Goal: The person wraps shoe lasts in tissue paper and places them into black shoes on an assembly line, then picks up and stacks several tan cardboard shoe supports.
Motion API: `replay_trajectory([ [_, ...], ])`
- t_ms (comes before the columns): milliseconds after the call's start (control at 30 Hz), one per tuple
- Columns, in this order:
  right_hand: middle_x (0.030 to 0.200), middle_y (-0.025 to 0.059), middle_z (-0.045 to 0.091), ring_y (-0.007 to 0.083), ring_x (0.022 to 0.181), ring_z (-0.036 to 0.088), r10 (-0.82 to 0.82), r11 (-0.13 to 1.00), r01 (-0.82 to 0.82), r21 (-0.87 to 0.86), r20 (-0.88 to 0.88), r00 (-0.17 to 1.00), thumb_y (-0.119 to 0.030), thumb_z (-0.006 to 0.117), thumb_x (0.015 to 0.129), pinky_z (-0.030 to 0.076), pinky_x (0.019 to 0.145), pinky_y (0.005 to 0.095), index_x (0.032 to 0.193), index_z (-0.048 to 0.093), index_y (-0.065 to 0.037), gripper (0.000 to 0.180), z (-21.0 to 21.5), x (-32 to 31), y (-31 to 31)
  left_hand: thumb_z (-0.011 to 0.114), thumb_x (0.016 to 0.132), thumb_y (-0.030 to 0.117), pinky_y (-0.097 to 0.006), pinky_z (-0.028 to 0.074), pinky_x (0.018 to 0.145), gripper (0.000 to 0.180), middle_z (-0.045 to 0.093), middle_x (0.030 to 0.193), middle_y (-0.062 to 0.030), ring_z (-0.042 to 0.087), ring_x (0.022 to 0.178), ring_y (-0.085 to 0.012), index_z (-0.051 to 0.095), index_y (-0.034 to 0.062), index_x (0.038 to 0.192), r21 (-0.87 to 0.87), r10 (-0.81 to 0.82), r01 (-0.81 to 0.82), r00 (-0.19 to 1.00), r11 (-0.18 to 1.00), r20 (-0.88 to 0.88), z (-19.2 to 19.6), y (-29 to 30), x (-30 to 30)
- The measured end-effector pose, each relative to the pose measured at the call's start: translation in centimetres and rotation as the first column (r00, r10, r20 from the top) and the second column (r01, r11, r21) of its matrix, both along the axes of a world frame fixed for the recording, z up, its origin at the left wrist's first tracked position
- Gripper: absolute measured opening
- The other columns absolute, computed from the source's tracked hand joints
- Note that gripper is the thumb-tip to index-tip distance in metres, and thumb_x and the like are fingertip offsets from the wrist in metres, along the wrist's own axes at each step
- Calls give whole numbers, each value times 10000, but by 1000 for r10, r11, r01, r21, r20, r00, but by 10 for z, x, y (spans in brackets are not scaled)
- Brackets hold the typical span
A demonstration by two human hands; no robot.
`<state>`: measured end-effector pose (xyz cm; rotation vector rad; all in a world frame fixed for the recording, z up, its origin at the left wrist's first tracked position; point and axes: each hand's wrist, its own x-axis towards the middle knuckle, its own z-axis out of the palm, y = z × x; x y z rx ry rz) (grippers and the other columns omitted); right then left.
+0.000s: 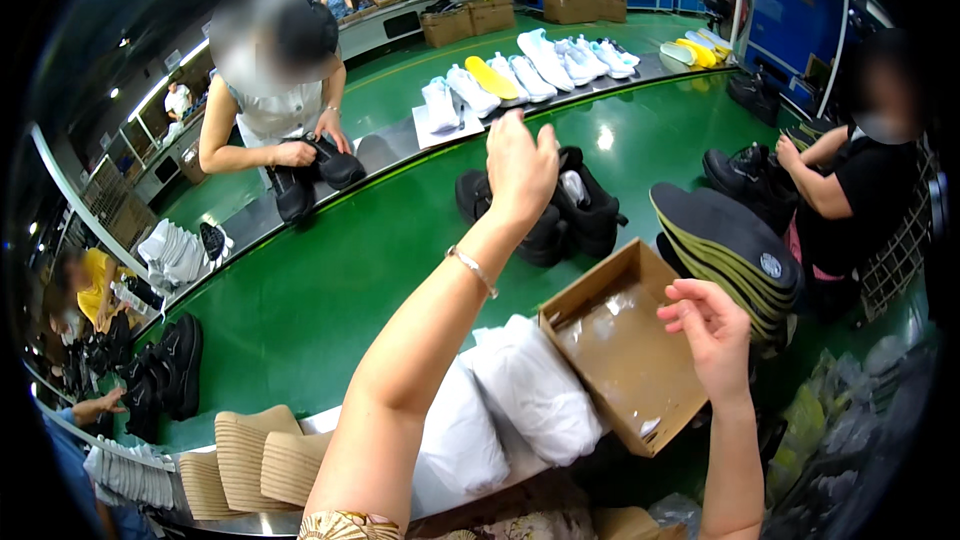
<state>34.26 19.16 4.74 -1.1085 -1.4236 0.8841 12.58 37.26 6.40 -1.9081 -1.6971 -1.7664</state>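
Observation:
My left hand (522,168) reaches far out over the green belt (340,270). Thumb and fingers are apart, with nothing visible in them. Just beyond and beside it are black shoes (590,208), one with white stuffing showing in its opening. My right hand (712,335) hovers over the right side of an open cardboard box (625,350); its fingers are loosely bent and hold nothing I can see. Small whitish scraps lie in the box. Two white-wrapped bundles (530,390) rest beside the box, partly behind my left forearm.
Dark insoles (725,240) are stacked right of the box. Across the belt a person handles black shoes (318,175); another person (835,175) works at right. White shoes (545,60) line the far ledge. Beige ribbed pieces (255,455) and black shoes (180,365) sit at left.

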Motion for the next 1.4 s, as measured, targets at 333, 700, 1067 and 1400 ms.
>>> replay_trajectory([
  [333, 872, 52, 600, 122, 738, 612, -156, 982, 151, 111, 30, 987, -11, 485, 900, 473, 616, 215, 952, 587, 27, 121, 12, -20, -140, 560, 781, 60, -416, 401, 862, 322, 533, 975, -258, 507, 962, -375, 483, -129, 1030, 254, -374, 295, 850, 921, 371, 94, -163, 48],
  [700, 1126, 108, 532, 159, 962, 542, 248, 944, -318, -85, -450, 858, -163, 491, 900, 441, 829, 314, 1151, 474, -4, 298, -35, -81, -252, 615, 708, 2, -493, 316, 995, 496, 415, 1232, -297, 375, 1198, -452, 423, -87, 1157, 550, -603, 540, 794, 637, -81, 77, -433, -20],
  [1067, 723, 102, 519, 282, 661, 554, -99, 680, -343, 648, 545, 833, -38, 627, 721, 468, 589, 369, 751, 556, -42, 77, -48, -304, -232, 525, 887, 189, -365, 463, 833, 277, 617, 1038, -189, 593, 942, -329, 591, -3, 1074, -668, -623, 258, 679, 698, -389, 23, -391, -250],
  [1400, 733, 94, 485, 206, 642, 541, -454, 596, -343, 726, 657, 601, -66, 545, 709, 472, 491, 284, 764, 488, -43, 82, -65, -337, -224, 638, 755, 106, -382, 466, 848, 270, 611, 1028, -200, 556, 996, -326, 663, 56, 1019, -762, -637, 192, 691, 618, -342, 0, -390, -274],
])
